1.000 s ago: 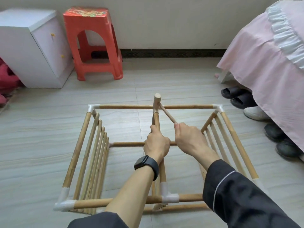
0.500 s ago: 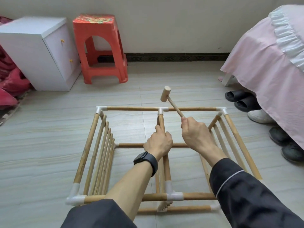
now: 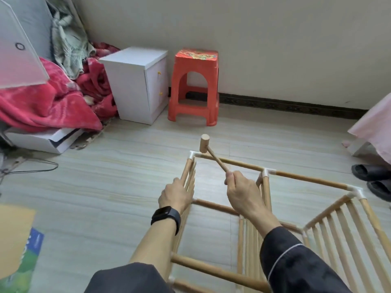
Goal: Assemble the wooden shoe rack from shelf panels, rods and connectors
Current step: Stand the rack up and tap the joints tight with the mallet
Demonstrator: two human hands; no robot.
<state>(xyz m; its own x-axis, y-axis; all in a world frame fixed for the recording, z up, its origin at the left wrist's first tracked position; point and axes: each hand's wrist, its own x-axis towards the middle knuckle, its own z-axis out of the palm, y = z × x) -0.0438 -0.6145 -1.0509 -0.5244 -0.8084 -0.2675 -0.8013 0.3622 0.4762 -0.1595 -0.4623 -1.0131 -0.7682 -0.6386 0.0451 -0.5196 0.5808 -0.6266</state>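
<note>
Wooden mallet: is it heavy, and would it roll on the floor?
Probably light: the mallet is small plain wood, held by the right hand at the handle's end. Its round head might roll, though the handle should stop it.

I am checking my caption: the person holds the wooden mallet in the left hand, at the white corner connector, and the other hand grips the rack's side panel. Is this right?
Only the hand is wrong. In the head view the right hand holds the mallet at the corner connector, and the left hand grips the side panel.
</note>
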